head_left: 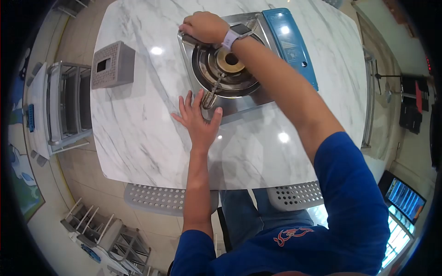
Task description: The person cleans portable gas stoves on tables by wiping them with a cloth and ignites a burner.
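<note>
A portable gas stove (239,109) with a silver body and a round burner sits on the marble-patterned table. Its blue side panel (289,43) faces right. My right hand (206,27), with a watch on its wrist, reaches across the burner to the stove's far left corner. Its fingers are curled down there, and whatever is under them is hidden. My left hand (199,118) has its fingers spread at the stove's near left corner, beside a metal pan support (209,98). It holds nothing.
A grey tissue box (113,66) stands on the left of the table (152,138). Perforated grey chair seats (159,198) are at the near edge. Stacked chairs (69,101) stand on the left, and a lit screen (405,195) is at lower right.
</note>
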{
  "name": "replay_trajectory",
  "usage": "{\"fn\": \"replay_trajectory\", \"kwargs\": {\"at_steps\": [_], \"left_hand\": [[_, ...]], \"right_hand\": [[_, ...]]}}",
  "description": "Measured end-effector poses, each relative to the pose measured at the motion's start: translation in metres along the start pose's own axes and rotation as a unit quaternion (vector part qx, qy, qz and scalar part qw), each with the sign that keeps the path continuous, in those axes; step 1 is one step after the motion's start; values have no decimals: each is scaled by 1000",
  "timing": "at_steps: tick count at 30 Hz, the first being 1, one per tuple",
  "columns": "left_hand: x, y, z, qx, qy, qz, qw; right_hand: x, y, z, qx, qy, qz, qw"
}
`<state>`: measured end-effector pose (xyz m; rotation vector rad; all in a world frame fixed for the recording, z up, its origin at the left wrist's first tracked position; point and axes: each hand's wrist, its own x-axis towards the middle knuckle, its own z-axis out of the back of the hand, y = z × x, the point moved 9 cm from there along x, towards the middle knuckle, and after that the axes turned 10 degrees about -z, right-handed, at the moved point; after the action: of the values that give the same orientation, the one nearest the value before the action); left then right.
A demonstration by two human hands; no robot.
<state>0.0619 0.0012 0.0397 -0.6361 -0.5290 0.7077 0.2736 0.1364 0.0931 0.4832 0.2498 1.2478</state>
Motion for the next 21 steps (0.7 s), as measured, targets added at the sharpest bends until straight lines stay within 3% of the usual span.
{"fn": "replay_trajectory", "kwargs": {"at_steps": [1,4,6,7,8,9,13,14,15,17,21], "left_hand": [[0,0,0,4,1,-2,1000],[0,2,-1,3,-6,-2,1000],[2,4,-2,-20,-17,2,1000],[3,4,-2,-13,-17,3,1000],[4,3,-2,-6,-17,4,1000],[4,2,-2,0,-18,6,1000],[6,2,-2,17,-13,13,1000],[6,2,-2,29,-10,13,999],[6,2,-1,43,-6,14,999],[6,3,-1,55,-8,9,998],[8,9,-4,58,2,5,998]], "right_hand": [[1,-4,4,26,17,9,999],[15,-72,25,-88,73,-66,991],[29,-145,40,-181,48,-99,977],[13,-163,55,-288,-5,-2,958],[-4,-155,61,-401,102,65,908],[-8,-174,70,-321,27,163,933],[-28,-156,79,-269,29,-62,961],[-35,-163,82,-186,-61,-205,959],[-62,-133,95,-165,-143,-177,960],[-84,-133,86,-109,-150,-239,953],[-146,-109,92,-59,-168,-228,957]]}}
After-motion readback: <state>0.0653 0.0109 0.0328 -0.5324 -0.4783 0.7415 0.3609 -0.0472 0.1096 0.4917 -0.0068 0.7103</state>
